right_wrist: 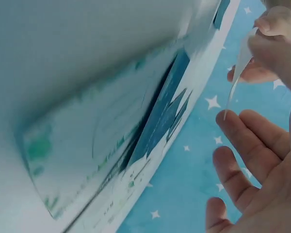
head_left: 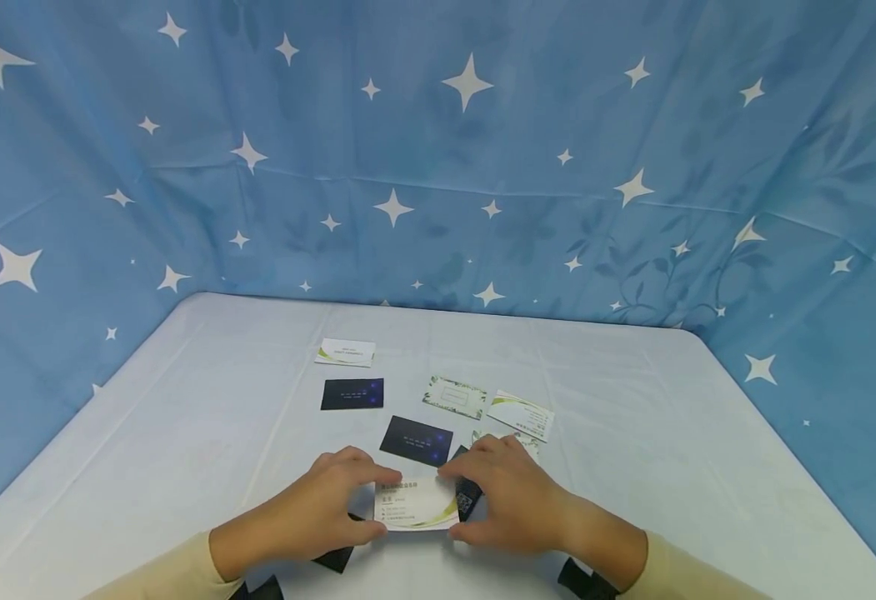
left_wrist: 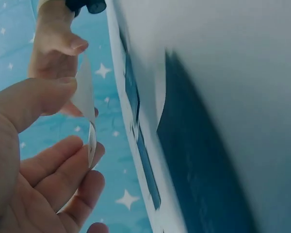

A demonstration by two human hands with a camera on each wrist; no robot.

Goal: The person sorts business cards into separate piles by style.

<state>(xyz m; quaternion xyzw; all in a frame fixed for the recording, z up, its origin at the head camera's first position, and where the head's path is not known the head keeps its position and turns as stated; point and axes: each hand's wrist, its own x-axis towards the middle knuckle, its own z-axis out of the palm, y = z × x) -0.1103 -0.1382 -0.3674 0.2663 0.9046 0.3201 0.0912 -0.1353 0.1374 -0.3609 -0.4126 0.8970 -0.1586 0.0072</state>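
Note:
Both hands hold one white business card (head_left: pixel 417 504) with a green and yellow swoosh, just above the table's near edge. My left hand (head_left: pixel 376 505) pinches its left end and my right hand (head_left: pixel 458 503) pinches its right end, thumbs on top. In the left wrist view the card (left_wrist: pixel 86 104) shows edge-on between my thumb and fingers (left_wrist: pixel 63 165). The right wrist view also shows the card (right_wrist: pixel 238 68) edge-on, above my spread fingers (right_wrist: pixel 247 141). A dark card (head_left: pixel 468 501) with a QR code lies partly under my right hand.
Loose cards lie on the white table (head_left: pixel 182 433): a white one (head_left: pixel 345 352) at the back, two dark ones (head_left: pixel 352 393) (head_left: pixel 416 439), a floral one (head_left: pixel 454 397) and a white swoosh one (head_left: pixel 521 414). More dark cards (head_left: pixel 335 557) lie under my left wrist. Blue starred cloth (head_left: pixel 438 167) surrounds the table.

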